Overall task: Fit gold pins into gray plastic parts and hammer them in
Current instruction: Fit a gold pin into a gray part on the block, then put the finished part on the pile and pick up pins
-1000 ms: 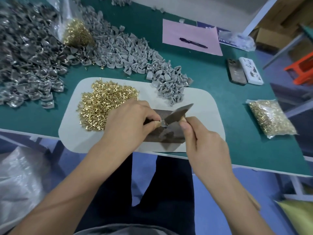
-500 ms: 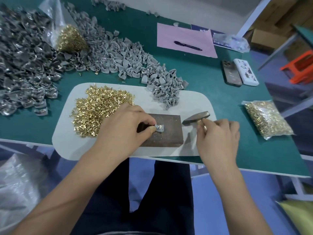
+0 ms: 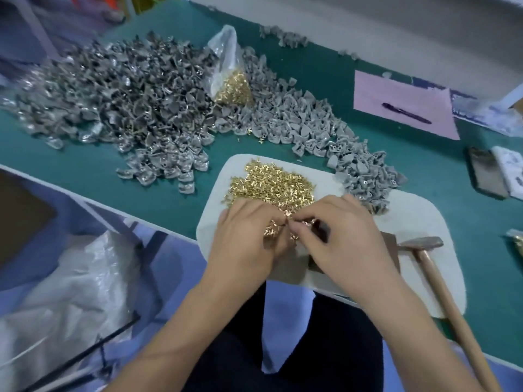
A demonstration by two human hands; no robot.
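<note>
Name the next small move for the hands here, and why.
Probably pinch one pin from the gold pin pile to fit into a gray part: both hands meet at its near edge, and the hammer lies set down beside the block.

1. We saw the left hand [image 3: 249,236] and right hand [image 3: 336,236] meet, fingers curled, over the gold pins [image 3: 274,185] on the white mat [image 3: 424,222].
2. The hammer [image 3: 441,281] lay untouched just right of the dark block [image 3: 392,250].
3. Gray parts [image 3: 158,108] were heaped on the green surface [image 3: 85,165].
</note>
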